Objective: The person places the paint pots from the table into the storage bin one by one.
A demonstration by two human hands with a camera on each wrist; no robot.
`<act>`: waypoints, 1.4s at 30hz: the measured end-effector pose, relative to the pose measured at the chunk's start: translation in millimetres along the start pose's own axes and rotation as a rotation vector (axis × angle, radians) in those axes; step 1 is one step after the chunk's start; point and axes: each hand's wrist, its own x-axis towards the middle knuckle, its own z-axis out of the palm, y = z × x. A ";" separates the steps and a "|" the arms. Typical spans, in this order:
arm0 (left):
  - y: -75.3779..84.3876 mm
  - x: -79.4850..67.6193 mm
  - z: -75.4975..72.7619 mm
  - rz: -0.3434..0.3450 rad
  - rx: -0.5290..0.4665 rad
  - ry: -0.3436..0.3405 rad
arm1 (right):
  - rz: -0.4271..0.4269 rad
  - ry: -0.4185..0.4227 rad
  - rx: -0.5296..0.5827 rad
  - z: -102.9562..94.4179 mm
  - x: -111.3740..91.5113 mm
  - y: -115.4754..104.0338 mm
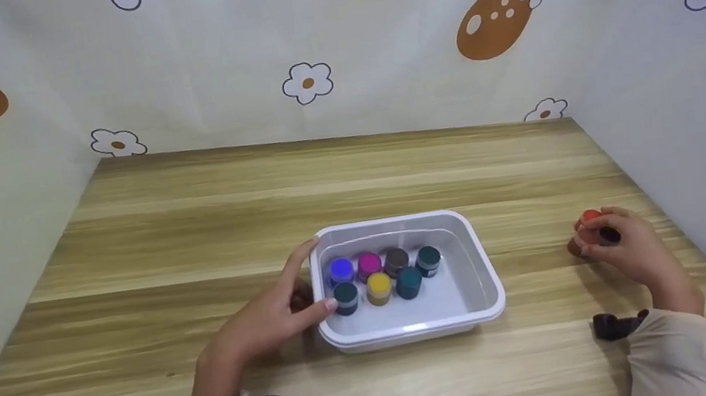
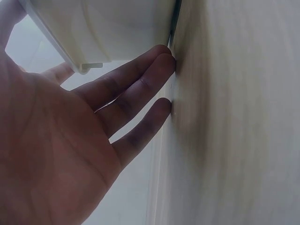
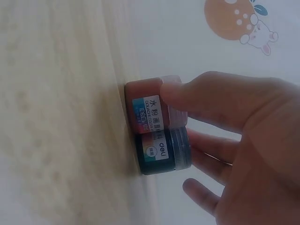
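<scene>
My left hand (image 1: 263, 318) lies along the left side of a white plastic tub (image 1: 472, 309). Its thumb tip is over the rim and its index fingertip is at the far left corner. In the left wrist view the other fingers (image 2: 136, 96) extend beside the tub's wall, tips at the tabletop. At the right, my right hand (image 1: 637, 251) pinches a reddish-brown gouache paint jar (image 3: 143, 105) with the thumb on its clear lid. Against it stands a dark green jar (image 3: 159, 152). Just beyond, an orange-red lid (image 1: 591, 215) shows, partly covered by the fingers.
Inside the tub are several paint jars, among them a blue one (image 1: 340, 271), a magenta one (image 1: 369, 265) and a yellow one (image 1: 379, 287). The wooden table (image 1: 242, 193) meets patterned cloth walls (image 1: 371, 30) at the back and sides.
</scene>
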 end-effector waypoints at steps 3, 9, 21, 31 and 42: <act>-1.3 -1.7 -0.3 0.009 -0.004 -0.001 | 0.001 -0.008 -0.011 1.1 1.4 -2.2; -1.4 -1.4 1.0 0.031 -0.016 -0.008 | 0.000 0.047 -0.069 1.8 -1.8 -5.7; 0.1 -1.5 2.7 0.031 -0.015 -0.015 | -0.006 0.130 0.098 9.6 -8.5 -71.1; -0.3 -1.8 0.4 0.018 -0.017 -0.020 | -0.245 0.129 0.313 43.7 -2.9 -123.7; -0.8 1.1 0.3 0.038 -0.036 -0.016 | -0.432 0.057 0.211 72.8 1.4 -156.4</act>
